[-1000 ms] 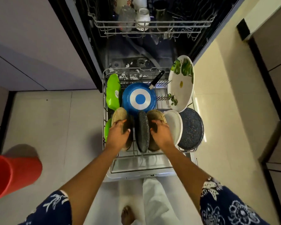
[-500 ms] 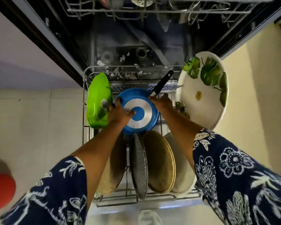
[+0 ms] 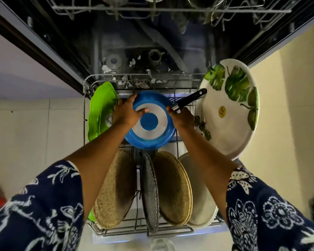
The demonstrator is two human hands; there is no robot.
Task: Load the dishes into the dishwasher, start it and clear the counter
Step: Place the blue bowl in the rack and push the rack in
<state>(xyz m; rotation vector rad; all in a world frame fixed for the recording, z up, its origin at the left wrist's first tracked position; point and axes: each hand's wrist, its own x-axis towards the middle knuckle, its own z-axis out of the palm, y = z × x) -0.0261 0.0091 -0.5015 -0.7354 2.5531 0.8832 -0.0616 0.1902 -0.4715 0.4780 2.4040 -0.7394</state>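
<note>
Both hands are on the blue pan [image 3: 150, 122], which stands on its edge in the back part of the lower rack [image 3: 134, 230] of the open dishwasher. Its flat bottom, with the silver ring, faces the person. My left hand [image 3: 127, 113] is curled over the pan's upper left rim, with the thumb pressed on the silver ring. My right hand [image 3: 182, 116] is closed around the pan's right side, just where the black handle [image 3: 190, 99] starts. That handle is the long part. It points up and to the right, and its tip sits in front of the big leaf plate [image 3: 230, 113]. So the right hand is nearer the handle and would steer it. A green plate [image 3: 100, 109] stands just beside the left hand. Any turn of the pan needs to keep the handle clear of the leaf plate, I think.
</note>
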